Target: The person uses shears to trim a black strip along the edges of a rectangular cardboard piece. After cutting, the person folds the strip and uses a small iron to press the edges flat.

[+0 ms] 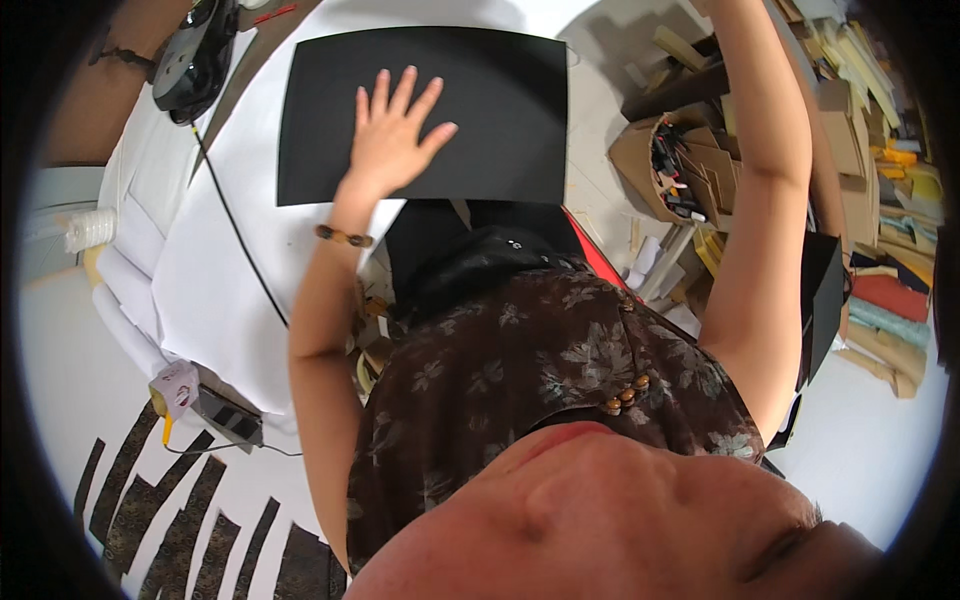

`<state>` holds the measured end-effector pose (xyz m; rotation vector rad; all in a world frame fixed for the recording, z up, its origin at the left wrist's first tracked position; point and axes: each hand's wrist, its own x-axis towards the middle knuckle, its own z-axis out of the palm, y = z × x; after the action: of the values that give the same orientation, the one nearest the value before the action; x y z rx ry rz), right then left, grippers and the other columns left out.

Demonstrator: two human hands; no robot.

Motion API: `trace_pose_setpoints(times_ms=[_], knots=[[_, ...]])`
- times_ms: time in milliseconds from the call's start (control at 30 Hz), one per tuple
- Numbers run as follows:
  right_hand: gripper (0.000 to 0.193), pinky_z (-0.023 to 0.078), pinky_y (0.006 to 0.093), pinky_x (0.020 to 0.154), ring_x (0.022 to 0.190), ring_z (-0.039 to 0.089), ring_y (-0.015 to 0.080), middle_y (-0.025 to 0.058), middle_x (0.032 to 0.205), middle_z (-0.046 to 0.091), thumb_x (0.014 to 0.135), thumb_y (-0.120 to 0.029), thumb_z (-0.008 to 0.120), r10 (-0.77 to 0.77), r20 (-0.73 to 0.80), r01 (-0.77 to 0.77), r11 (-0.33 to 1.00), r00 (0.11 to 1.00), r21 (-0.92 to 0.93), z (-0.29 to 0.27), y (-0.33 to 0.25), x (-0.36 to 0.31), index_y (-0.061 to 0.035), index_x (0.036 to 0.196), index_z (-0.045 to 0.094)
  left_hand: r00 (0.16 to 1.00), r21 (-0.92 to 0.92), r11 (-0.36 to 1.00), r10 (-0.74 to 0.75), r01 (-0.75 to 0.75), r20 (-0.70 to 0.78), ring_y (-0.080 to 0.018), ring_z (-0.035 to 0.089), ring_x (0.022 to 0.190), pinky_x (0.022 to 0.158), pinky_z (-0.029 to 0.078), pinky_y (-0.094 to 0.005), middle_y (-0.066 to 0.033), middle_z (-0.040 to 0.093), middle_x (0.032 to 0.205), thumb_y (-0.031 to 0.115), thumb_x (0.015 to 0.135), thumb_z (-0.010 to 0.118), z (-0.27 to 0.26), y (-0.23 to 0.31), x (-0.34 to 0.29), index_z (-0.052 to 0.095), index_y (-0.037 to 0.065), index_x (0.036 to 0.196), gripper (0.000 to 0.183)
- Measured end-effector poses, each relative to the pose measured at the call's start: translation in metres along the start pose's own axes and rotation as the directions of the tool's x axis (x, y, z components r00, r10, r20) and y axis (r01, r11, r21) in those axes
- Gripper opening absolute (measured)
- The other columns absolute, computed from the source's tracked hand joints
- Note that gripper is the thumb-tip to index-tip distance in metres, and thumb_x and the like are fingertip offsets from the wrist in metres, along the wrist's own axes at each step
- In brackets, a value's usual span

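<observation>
My left hand (pixel 388 150) lies flat with its fingers spread on a black rectangular sheet (pixel 510 120). The sheet looks stiff and smooth, and it rests on the white table (pixel 235 260) with its near edge by my lap. A beaded bracelet (pixel 343 237) circles my left wrist. My right arm (pixel 765 180) stretches far forward on the right side. Only a sliver of my right hand (pixel 704 5) shows at the top edge; its fingers are cut off, so whatever it may touch is hidden.
A black device (pixel 195 60) with a cord stands at the far left. Dark patterned strips (pixel 185 525) lie at the lower left, near white rolls (pixel 130 320). To the right are an open cardboard box (pixel 640 170) of small items and stacked fabric and board pieces (pixel 890 300).
</observation>
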<state>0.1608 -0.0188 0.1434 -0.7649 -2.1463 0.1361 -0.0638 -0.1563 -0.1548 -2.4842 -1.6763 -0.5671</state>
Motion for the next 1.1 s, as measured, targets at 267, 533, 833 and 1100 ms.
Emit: trace_pose_setpoints(times_ms=[267,533,833,1100], knots=[[0.03,0.047,0.0258,0.061,0.069,0.056,0.009,0.0016,0.08,0.064,0.09,-0.026,0.073,0.738,0.049,-0.727,0.649,0.674,0.223,-0.031,0.067,-0.167,0.0001,0.103,0.065,0.978,0.115,0.972,0.208,-0.204,-0.025,-0.0241,0.018,0.15,0.123,0.013,-0.0445,-0.002,0.027,0.161,0.064,0.099,0.033,0.058,-0.017,0.119,0.034,0.033,0.153,0.061],[0.048,0.043,0.0245,0.046,0.048,0.05,0.007,-0.0008,0.064,0.054,0.089,-0.047,0.072,0.773,0.206,-0.784,0.518,0.6,0.341,0.021,0.122,-0.232,-0.0006,0.1,0.064,0.979,0.191,0.964,0.166,-0.186,0.116,-0.0232,0.019,0.15,0.123,0.014,-0.0439,0.0002,0.026,0.162,0.067,0.099,0.026,0.058,0.001,0.124,0.028,0.035,0.155,0.064],[0.039,0.041,0.0266,0.045,0.048,0.046,0.0091,-0.0013,0.063,0.05,0.088,-0.043,0.074,0.919,0.333,-0.843,-0.001,0.211,0.538,0.03,0.138,-0.281,-0.0073,0.09,0.057,0.973,0.089,0.971,0.217,-0.224,0.077,-0.0325,0.025,0.148,0.118,0.022,-0.0508,-0.0061,0.032,0.159,0.062,0.1,0.035,0.051,0.01,0.127,0.031,0.034,0.154,0.062],[0.046,0.042,0.0267,0.044,0.042,0.045,0.0102,0.0001,0.056,0.049,0.087,-0.048,0.074,0.894,0.445,-0.82,-0.219,0.048,0.529,0.053,0.143,-0.322,-0.0067,0.089,0.053,0.977,0.096,0.975,0.193,-0.201,0.087,-0.0317,0.024,0.149,0.117,0.021,-0.0489,-0.0053,0.031,0.16,0.057,0.1,0.042,0.053,0.013,0.13,0.034,0.033,0.153,0.059]])
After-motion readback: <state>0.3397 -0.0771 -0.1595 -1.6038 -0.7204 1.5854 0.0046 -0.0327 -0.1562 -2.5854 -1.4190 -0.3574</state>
